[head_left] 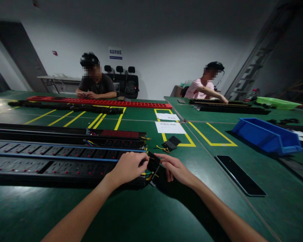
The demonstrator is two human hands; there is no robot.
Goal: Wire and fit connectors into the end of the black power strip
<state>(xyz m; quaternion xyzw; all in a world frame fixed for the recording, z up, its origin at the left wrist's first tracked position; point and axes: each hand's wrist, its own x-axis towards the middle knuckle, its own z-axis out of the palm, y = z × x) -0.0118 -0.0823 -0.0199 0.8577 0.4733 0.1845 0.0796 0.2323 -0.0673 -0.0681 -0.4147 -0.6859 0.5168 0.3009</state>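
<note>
A long black power strip (73, 168) with rows of sockets lies in front of me, its right end showing yellow and green wires (148, 175). At that end a small black end plate (154, 162) stands tilted between my hands. My left hand (130, 166) is closed, its fingertips pinched at the plate's left edge; part of that grip is hidden. From the other side my right hand (175, 168) takes the plate's edge with index finger and thumb, its other fingers curled below. Another black end plate (172, 143) with yellow wires lies just behind.
Behind the strip is another black strip (65, 131); farther back lies a long red slotted rail (103, 101). Paper sheets (169, 127), a phone (239, 174) and a blue bin (266, 136) are to the right. Two people (97, 80) work across the green table (65, 211).
</note>
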